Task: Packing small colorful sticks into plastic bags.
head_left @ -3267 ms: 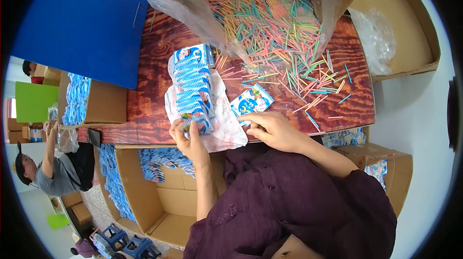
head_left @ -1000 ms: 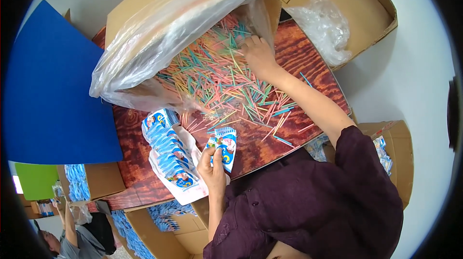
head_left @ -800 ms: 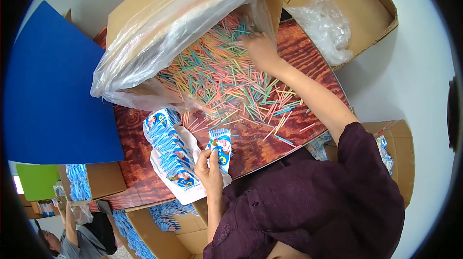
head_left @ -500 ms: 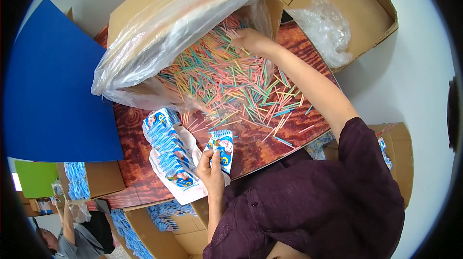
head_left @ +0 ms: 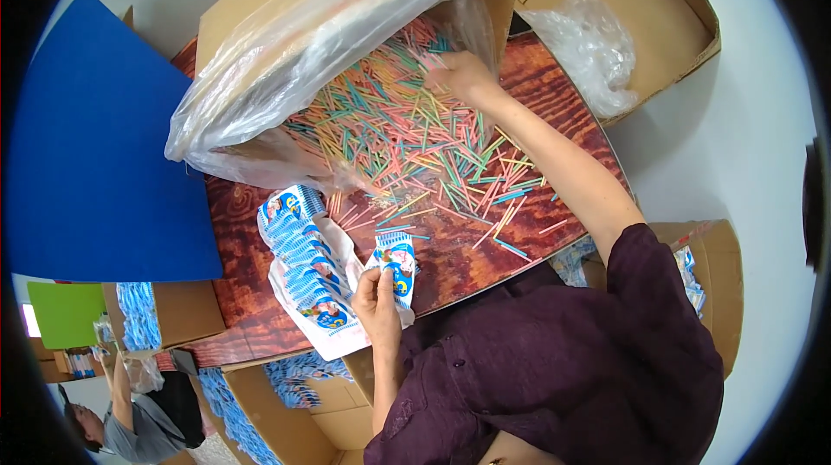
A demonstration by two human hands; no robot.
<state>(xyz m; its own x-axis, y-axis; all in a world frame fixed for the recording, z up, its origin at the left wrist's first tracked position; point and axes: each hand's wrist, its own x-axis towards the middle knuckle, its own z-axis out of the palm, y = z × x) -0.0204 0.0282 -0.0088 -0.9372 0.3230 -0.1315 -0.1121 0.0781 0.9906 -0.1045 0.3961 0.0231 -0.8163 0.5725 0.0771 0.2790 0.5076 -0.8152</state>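
Observation:
My left hand [head_left: 378, 302] pinches a small blue-and-white printed packet [head_left: 397, 266] upright between thumb and fingers, just above the table's near edge. Beside it, a long overlapping row of the same packets [head_left: 307, 262] lies on a white cloth [head_left: 342, 344]. My right hand [head_left: 463, 77] reaches into a large heap of thin coloured sticks [head_left: 407, 132], pink, green, yellow and blue. Its fingers are curled and slightly blurred, with pinkish sticks at their tips; how many is not clear. The heap spills from a clear plastic bag [head_left: 251, 102] inside a tipped cardboard box [head_left: 260, 11].
Loose sticks are scattered over the red-brown wood-patterned table [head_left: 251, 309]. Open cartons [head_left: 286, 413] with blue packets stand below its near edge. A blue panel [head_left: 112, 162] rises at left; another carton [head_left: 666, 15] with crumpled plastic is at far right. Another person [head_left: 138, 422] works at lower left.
My right hand stays in the stick heap, shifting slightly. My left hand still holds the packet in nearly the same place. The whole view has shifted a little.

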